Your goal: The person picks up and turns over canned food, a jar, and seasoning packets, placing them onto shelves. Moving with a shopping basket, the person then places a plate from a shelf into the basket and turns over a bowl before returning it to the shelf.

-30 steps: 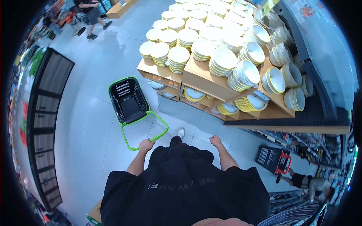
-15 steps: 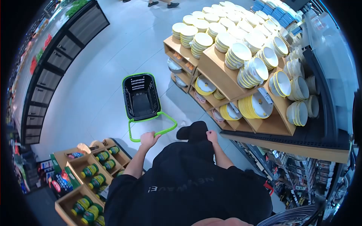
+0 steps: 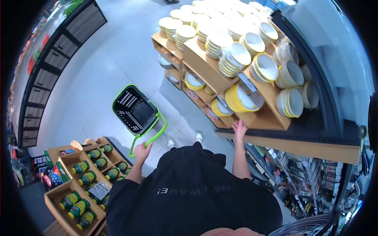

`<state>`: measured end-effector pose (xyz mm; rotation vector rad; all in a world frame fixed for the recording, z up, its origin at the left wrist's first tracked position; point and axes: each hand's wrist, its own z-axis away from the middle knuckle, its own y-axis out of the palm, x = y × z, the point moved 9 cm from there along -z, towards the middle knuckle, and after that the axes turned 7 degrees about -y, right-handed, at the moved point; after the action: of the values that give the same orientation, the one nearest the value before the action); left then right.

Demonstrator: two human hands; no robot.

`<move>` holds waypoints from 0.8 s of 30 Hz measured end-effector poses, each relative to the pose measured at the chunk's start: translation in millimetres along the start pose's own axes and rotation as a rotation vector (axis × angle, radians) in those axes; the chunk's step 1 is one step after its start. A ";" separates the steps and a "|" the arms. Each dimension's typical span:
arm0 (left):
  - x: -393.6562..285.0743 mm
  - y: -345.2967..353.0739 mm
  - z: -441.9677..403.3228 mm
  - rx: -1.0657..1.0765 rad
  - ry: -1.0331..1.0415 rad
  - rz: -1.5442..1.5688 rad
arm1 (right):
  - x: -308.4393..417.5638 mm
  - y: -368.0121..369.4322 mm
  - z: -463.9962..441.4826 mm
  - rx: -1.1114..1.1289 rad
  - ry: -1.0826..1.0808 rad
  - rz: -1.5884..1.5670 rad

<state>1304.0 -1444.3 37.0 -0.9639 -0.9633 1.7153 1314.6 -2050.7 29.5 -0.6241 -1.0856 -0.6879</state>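
Left hand clasped the handle, so the basket stood within reach!
Right hand hung unclenched by the shelf.

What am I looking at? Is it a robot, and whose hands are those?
No robot here: those are a person's own bare hands. A camera worn on their head looks forward and down, past the black shirt. The left hand grips the green handle of a black basket. The right hand seems to hold nothing; it's near the wooden display, though I can't tell whether they touch. Stacked bowls stand on that display, and green bottles lie in a wooden rack at the picture's left.
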 end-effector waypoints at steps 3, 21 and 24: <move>-2.6 -2.4 16.5 0.024 0.063 -0.070 | 22.5 -15.7 -15.0 0.011 -0.042 -0.108; 136.4 142.0 145.9 0.722 -0.468 -0.427 | 99.6 -3.4 -66.6 0.021 0.026 0.193; 160.5 174.5 153.4 0.793 -0.439 -0.467 | 103.7 -3.0 -68.9 -0.002 0.022 0.163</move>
<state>1063.6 -1369.5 -90.9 0.1516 -0.5984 1.6909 1383.4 -2124.0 103.1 -0.6972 -1.0019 -0.5538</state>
